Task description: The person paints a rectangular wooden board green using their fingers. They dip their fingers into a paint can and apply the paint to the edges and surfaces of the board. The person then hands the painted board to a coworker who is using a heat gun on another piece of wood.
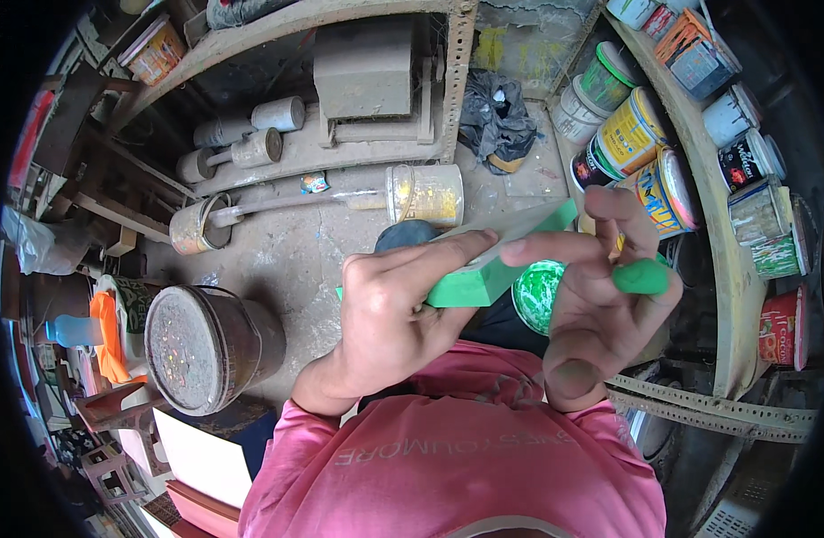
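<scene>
My left hand (398, 287) grips a flat panel (479, 280) with a bright green edge and a pale upper face; fingers lie on top and the thumb is under it. The panel is tilted up to the right. My right hand (600, 305) is beside its right part, the index fingertip at the panel's face. A small, soft-looking green lump (640, 277), perhaps a sponge, sits in the curled fingers of that hand. Below, partly hidden by my right hand, is a round container of green paint (537, 296).
A large lidded bucket (201, 350) stands at left. Two pails joined by a bar (318, 202) lie on the floor ahead. Paint tubs (631, 134) line the right side, some on a shelf (698, 179). A black plastic bag (497, 117) lies at the back.
</scene>
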### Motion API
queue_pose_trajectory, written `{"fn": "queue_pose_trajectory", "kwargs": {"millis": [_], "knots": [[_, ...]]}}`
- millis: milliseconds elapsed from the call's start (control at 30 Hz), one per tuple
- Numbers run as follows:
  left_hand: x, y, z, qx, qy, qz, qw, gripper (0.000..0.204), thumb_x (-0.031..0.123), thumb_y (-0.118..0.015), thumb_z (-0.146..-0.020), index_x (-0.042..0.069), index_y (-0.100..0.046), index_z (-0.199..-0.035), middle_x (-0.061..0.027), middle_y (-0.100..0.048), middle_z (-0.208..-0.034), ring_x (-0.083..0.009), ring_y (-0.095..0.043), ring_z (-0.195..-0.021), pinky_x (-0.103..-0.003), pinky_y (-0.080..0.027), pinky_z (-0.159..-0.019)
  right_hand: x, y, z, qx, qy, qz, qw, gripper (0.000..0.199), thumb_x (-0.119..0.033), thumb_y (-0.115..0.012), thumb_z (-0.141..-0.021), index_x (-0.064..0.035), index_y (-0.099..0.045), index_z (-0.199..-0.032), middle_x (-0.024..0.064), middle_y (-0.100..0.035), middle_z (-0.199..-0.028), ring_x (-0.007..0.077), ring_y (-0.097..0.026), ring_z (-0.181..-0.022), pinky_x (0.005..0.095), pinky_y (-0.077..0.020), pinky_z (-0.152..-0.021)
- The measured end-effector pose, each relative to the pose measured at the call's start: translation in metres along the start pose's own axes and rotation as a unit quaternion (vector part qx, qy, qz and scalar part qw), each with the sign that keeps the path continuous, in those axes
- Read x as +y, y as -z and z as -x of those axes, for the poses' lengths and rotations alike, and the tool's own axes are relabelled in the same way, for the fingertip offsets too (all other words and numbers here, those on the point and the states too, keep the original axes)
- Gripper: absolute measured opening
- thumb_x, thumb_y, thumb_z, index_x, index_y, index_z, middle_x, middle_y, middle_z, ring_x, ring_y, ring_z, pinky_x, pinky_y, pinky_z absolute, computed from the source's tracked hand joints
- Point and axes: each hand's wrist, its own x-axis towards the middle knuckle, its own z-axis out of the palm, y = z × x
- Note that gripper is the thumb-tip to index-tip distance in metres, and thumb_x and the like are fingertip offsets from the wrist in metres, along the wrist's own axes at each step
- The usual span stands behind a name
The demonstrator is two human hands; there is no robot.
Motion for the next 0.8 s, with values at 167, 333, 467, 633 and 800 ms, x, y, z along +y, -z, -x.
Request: {"fn": "queue_pose_trajectory", "kwargs": {"millis": [167,333,467,633,800], "knots": [[-0.004,-0.004,-0.002,0.0,-0.011,0.009,1.0,0.033,-0.002,-0.071,-0.066,-0.002,-0.067,-0.099,-0.0173,-0.069,-0.089,-0.0308,-0.07,-0.074,-0.032,-0.055,-0.061,0.0,0.002,0.003,0.017,-0.008,0.013,1.0,0.085,-0.06,-0.056,-0.086,-0.0072,-0.02,-0.143,0.0395,-0.029,-0.136,0.0297,-0.067,-0.09,0.0431,-0.0239,-0.102],[-0.002,-0.004,-0.005,-0.007,-0.008,0.001,1.0,0.034,-0.002,-0.072,-0.065,-0.001,-0.067,-0.099,-0.0174,-0.069,-0.09,-0.0311,-0.07,-0.076,-0.033,-0.055,-0.063,0.003,-0.002,0.0,0.006,0.009,-0.027,1.0,0.087,-0.059,-0.056,-0.087,-0.0052,-0.019,-0.143,0.042,-0.027,-0.136,0.029,-0.068,-0.087,0.0416,-0.0268,-0.101],[-0.003,-0.005,-0.008,-0.008,-0.009,-0.003,1.0,0.034,-0.001,-0.072,-0.065,-0.001,-0.067,-0.099,-0.0171,-0.069,-0.091,-0.0314,-0.069,-0.077,-0.033,-0.055,-0.064,0.005,-0.002,-0.001,0.011,0.002,-0.019,1.0,0.088,-0.06,-0.056,-0.086,-0.0048,-0.018,-0.143,0.0425,-0.028,-0.135,0.0286,-0.068,-0.086,0.0421,-0.0266,-0.101],[-0.001,-0.005,-0.01,-0.019,-0.013,-0.006,1.0,0.034,-0.002,-0.071,-0.065,-0.001,-0.067,-0.099,-0.0165,-0.069,-0.093,-0.0312,-0.069,-0.078,-0.034,-0.055,-0.064,0.001,0.008,0.003,0.033,-0.015,0.019,0.999,0.088,-0.061,-0.056,-0.085,-0.0063,-0.019,-0.143,0.0407,-0.03,-0.133,0.0275,-0.067,-0.084,0.0422,-0.026,-0.102],[0.0,-0.008,-0.01,-0.037,0.023,-0.024,0.999,0.033,0.001,-0.073,-0.067,0.0,-0.07,-0.1,-0.0152,-0.068,-0.075,-0.0224,-0.069,-0.063,-0.027,-0.052,-0.058,-0.001,0.014,0.001,-0.005,-0.014,-0.001,1.0,0.089,-0.063,-0.057,-0.084,-0.007,-0.02,-0.143,0.0394,-0.033,-0.132,0.029,-0.065,-0.092,0.0423,-0.025,-0.102]]}}
